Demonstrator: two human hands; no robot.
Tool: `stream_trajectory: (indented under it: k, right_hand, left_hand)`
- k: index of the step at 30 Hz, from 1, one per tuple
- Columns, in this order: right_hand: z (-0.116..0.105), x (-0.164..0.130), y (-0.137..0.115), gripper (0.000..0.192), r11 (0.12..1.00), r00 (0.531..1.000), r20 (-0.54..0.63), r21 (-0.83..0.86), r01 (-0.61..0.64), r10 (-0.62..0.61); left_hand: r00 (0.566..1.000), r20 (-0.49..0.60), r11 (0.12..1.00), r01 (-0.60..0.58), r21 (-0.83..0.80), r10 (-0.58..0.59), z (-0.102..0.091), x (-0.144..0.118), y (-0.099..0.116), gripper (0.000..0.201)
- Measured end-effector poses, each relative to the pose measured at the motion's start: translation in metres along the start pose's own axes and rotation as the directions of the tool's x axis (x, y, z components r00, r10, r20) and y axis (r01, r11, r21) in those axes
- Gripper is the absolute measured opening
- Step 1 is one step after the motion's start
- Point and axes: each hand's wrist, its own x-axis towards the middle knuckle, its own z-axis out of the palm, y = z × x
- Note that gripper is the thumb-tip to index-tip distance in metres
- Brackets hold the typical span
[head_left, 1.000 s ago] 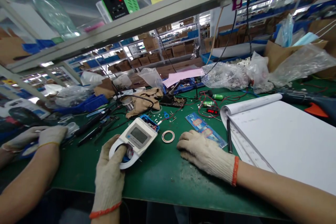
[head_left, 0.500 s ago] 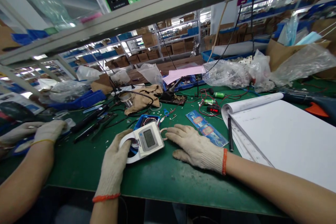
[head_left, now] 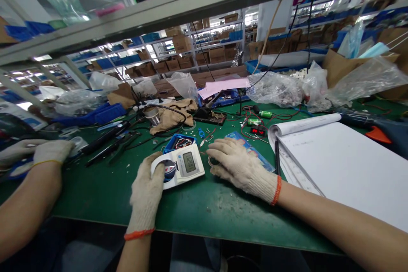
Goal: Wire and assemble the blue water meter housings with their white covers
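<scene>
My left hand (head_left: 147, 190), in a knit glove, grips the rounded end of a white meter (head_left: 182, 165) with a small grey screen, lying on the green bench mat (head_left: 197, 212). My right hand (head_left: 237, 165), also gloved, rests flat on the mat just right of the meter, covering a small roll of tape (head_left: 211, 161). A blue tray (head_left: 178, 141) of small parts sits right behind the meter. A blue printed card (head_left: 251, 149) lies partly under my right hand.
A co-worker's gloved hands (head_left: 47, 151) and forearm are at the far left. An open white notebook (head_left: 338, 165) with a black pen (head_left: 276, 157) fills the right. Soldering tools (head_left: 105, 138), a brown cloth (head_left: 174, 114), wires and plastic bags (head_left: 280, 89) crowd the back.
My left hand slid the meter right and turned it flat on the mat. My right hand moved left onto the tape roll, close beside the meter.
</scene>
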Motion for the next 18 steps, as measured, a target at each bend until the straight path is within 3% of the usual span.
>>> stream_trajectory:
  k: [3, 7, 10, 13, 16, 18]
  right_hand:
    - [0.001, 0.011, -0.007, 0.065, 0.987, 0.988, 0.021, -0.053, 0.151, -0.150]
    - [0.013, 0.047, -0.008, 0.099, 0.963, 0.968, 0.072, -0.107, 0.246, -0.239]
    - [0.030, 0.063, -0.011, 0.096, 0.959, 0.963, 0.109, -0.114, 0.259, -0.247]
    - [0.037, 0.053, -0.024, 0.093, 0.952, 0.945, 0.159, -0.060, 0.299, -0.286]
    - [0.020, 0.023, -0.041, 0.086, 0.933, 0.896, 0.264, 0.044, 0.357, -0.356]
    - [0.002, -0.001, -0.049, 0.083, 0.938, 0.877, 0.332, 0.098, 0.334, -0.347]
  left_hand:
    - [1.000, 0.023, 1.000, -0.009, 0.011, 0.009, 0.000, -0.001, 0.005, 0.042]
    - [0.998, 0.042, 0.999, -0.048, -0.001, 0.048, -0.002, -0.002, 0.007, 0.043]
    - [0.997, 0.051, 0.998, -0.063, -0.008, 0.064, -0.002, -0.002, 0.005, 0.043]
    - [0.998, 0.044, 0.999, -0.049, 0.006, 0.048, 0.000, -0.001, 0.003, 0.041]
    - [0.999, 0.036, 0.999, -0.027, 0.023, 0.026, 0.001, 0.000, 0.000, 0.040]
    - [0.999, 0.042, 0.999, -0.010, 0.034, 0.009, 0.001, 0.000, -0.001, 0.041]
